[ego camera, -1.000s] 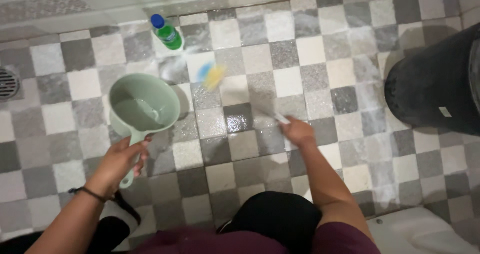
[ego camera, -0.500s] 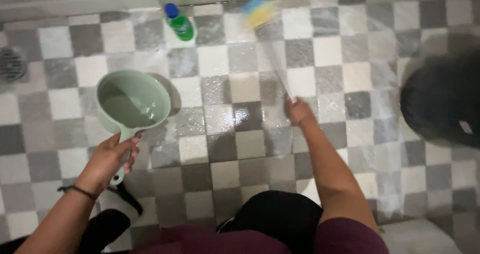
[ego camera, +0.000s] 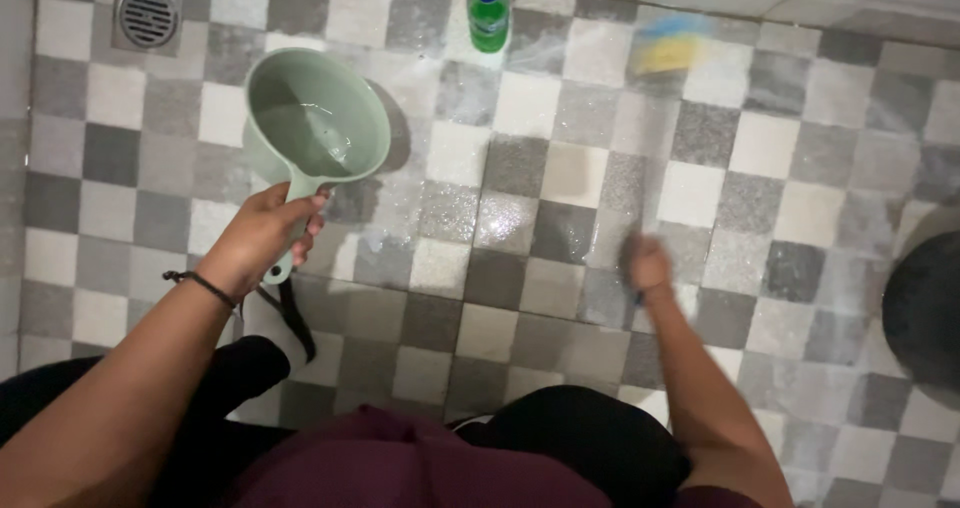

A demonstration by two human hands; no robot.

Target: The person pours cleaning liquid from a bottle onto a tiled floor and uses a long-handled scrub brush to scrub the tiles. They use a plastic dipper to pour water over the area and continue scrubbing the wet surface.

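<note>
My left hand (ego camera: 262,236) grips the handle of a pale green water dipper (ego camera: 315,118) that holds a little water, held above the wet checkered floor tiles (ego camera: 520,218). My right hand (ego camera: 648,266) is closed on the thin handle of a long scrub brush, motion-blurred. Its yellow and blue brush head (ego camera: 668,50) is on the tiles near the far wall. A dark band circles my left wrist.
A green bottle with a blue cap (ego camera: 487,13) stands by the far wall. A round metal floor drain (ego camera: 148,15) sits at the top left. A dark round bucket (ego camera: 922,308) is at the right edge. A dark sandal strap (ego camera: 290,313) lies below my left hand.
The brush head has swept from the middle tiles out toward the far wall and right. My right hand moved with it. The dipper stays in my left hand.
</note>
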